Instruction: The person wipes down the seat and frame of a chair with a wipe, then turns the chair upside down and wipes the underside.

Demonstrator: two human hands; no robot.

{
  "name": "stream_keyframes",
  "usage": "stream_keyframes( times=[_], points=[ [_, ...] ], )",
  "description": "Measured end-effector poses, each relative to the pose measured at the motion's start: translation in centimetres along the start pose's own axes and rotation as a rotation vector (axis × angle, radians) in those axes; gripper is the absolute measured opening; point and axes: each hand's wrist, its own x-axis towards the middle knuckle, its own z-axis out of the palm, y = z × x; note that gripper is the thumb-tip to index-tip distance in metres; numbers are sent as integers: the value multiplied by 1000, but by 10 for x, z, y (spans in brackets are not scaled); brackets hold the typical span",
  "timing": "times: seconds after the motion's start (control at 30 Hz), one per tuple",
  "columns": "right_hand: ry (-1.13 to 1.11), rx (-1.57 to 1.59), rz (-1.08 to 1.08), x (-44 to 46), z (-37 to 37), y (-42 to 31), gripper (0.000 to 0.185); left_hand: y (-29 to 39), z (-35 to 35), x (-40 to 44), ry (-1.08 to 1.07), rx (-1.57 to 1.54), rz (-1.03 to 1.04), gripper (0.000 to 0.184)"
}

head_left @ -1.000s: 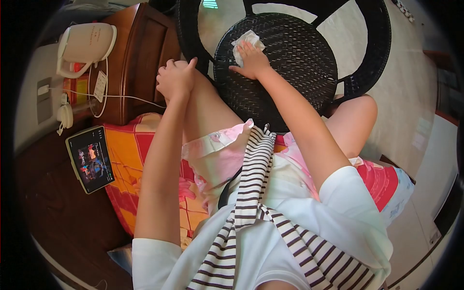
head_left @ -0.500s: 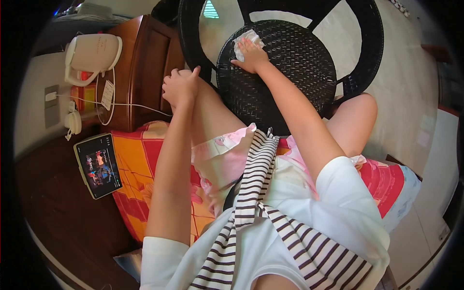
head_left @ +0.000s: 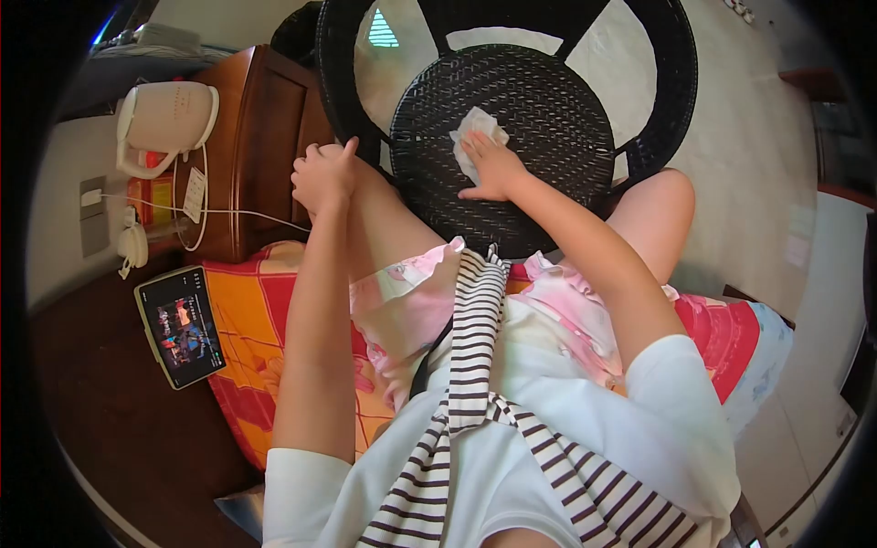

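My right hand [head_left: 495,168] presses a crumpled white tissue [head_left: 476,137] against the woven seat of a black round chair [head_left: 539,100], left of the seat's middle. Its fingers lie over the tissue and its thumb points left. My left hand [head_left: 323,177] rests on my left knee, with its thumb raised and its fingers spread over the knee; nothing shows in it. The chair's curved backrest and arms ring the far side of the seat, which stands between my knees.
At the left, a wooden cabinet [head_left: 258,155] stands beside a cream kettle [head_left: 168,117] with a white cord [head_left: 247,213]. A lit phone [head_left: 181,326] lies by the red and orange bedding [head_left: 242,315]. Wall sockets [head_left: 94,219] are at the far left.
My right hand and the tissue have moved back toward me and inward across the seat. My left hand has stayed on the knee. The view has shifted slightly.
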Motion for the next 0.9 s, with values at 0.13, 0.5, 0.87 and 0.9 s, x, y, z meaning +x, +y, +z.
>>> stream_keyframes(
  times=[0.13,0.5,0.87,0.9],
  points=[
    [-85,21,-32,-50,6,5,104,-1,3,1,5,5,-7,79],
    [-315,-25,61,-123,-1,5,103,0,-2,1,-50,16,-27,82],
    [-88,-13,60,-82,16,11,93,-2,1,4,-46,15,-11,81],
    [-69,-17,87,-71,16,15,94,-2,3,5,-38,16,-7,81]
  ],
)
